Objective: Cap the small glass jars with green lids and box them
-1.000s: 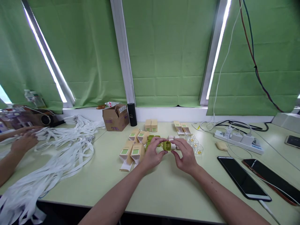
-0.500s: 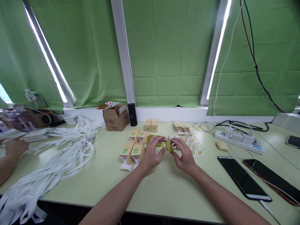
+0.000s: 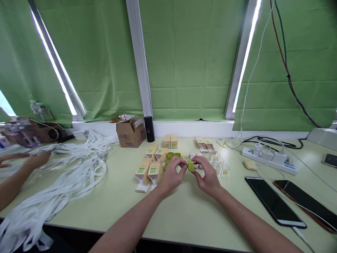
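Between thumb and fingers my right hand (image 3: 207, 175) grips a small olive-green, rounded square piece (image 3: 190, 166) that looks like a little case or cap. My left hand (image 3: 172, 175) is pinched closed just left of it; whatever its fingertips hold is too small to make out. Behind my left hand lie several similar green pieces (image 3: 170, 154), partly covered by the hand. Small yellowish bits (image 3: 185, 157) sit behind my fingertips. Clear plastic cups (image 3: 218, 162) with gold-coloured centres stand right of my right hand. Open tan cartons (image 3: 142, 171) with green labels stand to the left.
White straps (image 3: 79, 172) cover the table's left side, where another person's hands (image 3: 37, 160) work. A cardboard box (image 3: 131, 133) and black cylinder (image 3: 149, 129) stand at the back. Right are a power strip (image 3: 268, 160), cables and phones (image 3: 275, 201). More cartons (image 3: 170, 141) stand behind.
My left fingertips have curled in and drawn slightly away from the green piece, uncovering more green pieces behind. My right hand keeps its grip. The other person's hands have moved right over the straps.
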Motion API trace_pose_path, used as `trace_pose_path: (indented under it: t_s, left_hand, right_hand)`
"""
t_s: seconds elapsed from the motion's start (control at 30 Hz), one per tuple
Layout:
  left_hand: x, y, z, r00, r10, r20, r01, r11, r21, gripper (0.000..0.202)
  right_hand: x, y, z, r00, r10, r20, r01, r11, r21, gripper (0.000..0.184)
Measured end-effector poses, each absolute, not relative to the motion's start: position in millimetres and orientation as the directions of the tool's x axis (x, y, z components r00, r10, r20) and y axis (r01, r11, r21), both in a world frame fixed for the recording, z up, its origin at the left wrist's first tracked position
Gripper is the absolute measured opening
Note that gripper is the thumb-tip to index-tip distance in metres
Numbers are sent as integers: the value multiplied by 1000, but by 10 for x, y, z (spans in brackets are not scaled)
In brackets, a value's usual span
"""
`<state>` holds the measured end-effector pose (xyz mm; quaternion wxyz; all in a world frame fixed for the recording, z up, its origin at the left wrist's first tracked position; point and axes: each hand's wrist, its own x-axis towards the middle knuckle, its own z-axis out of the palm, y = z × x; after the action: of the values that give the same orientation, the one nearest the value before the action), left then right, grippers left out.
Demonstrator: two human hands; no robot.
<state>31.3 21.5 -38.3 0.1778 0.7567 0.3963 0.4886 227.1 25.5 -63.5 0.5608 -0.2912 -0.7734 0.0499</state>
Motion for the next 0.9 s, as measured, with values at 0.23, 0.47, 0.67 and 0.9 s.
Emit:
trace_pose_path:
  t_s: [0.23,0.47,0.67,0.9]
  left_hand:
    - [328,202,-368,204,783,587,417,-612,672,10]
    - [331,197,-335,187,782,595,404,-613,679,10]
    - [326,189,-320,181,781,597,403,-613,679,11]
    - [321,198,-323,173,772,611,415,-620,666,12]
  right_hand:
    - [2269,250,-639,-201,513,835,391,823,-411,43]
    - [2250,246,-630,-187,516,836,389,820,-419,43]
    - [2252,255,-637,-188,515,836,388,821,-419,44]
    - [2255,254,-634,-187,516,836,388,821,-420,42]
